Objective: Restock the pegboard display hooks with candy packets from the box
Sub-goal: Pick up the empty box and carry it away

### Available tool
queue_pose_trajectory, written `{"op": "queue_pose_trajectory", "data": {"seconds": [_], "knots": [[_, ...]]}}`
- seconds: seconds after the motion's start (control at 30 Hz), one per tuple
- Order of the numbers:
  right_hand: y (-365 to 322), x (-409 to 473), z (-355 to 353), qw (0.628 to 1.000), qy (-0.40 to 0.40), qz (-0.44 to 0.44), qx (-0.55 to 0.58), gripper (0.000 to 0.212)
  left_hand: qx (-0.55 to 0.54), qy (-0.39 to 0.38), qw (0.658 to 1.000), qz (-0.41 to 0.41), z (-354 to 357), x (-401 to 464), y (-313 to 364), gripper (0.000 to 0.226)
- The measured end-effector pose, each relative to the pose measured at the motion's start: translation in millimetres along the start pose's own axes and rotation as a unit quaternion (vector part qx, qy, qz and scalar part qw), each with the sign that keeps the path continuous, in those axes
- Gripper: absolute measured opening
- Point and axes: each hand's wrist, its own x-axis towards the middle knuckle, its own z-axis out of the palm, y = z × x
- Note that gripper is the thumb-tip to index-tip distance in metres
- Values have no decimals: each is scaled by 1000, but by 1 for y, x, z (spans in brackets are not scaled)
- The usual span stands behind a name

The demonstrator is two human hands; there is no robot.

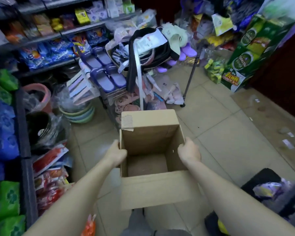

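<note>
A: Where is this?

B: A cramped shop aisle with a pale tiled floor (228,133), goods piled along both sides.

A: And the hands?

B: Both grip an open cardboard box (148,142) held above the floor. The left hand (117,155) curls over the box's left wall, thumb outside, fingers hidden inside the rim. The right hand (189,151) closes over the right wall the same way.

A: What is in the box?

B: Nothing that shows. The bare cardboard bottom is visible and no candy packets lie on it. The near flap (153,189) hangs out toward the person, the far flap (148,118) stands up, with a torn strip of tape at its left corner.

A: Beyond the box?

B: Just past its far edge stands a wire rack (112,92) carrying purple slippers (107,77), with pink ones lower down. Left of that, a stack of pastel basins (78,113) sits on the floor beside a pink bucket (39,94).

A: And the shelves?

B: The shelving (58,34) at the left edge holds blue and orange packets; red packets (48,160) fill a lower bin. Green cartons (250,53) are stacked at the far right corner of the floor.
</note>
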Motion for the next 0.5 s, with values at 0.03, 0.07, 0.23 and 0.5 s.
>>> {"op": "queue_pose_trajectory", "data": {"seconds": [0.03,0.07,0.23,0.5], "knots": [[-9,16,-1,1000,10,12,7,34,11,-11,1000,6,-4,22,16,34],[-17,31,-3,999,19,23,13,34,30,-19,999,10,-9,44,29,35],[-38,91,-25,997,42,61,39,31,92,-72,992,44,-13,118,102,43],[-37,213,-81,991,61,109,55,28,119,-115,983,76,44,204,228,43]]}}
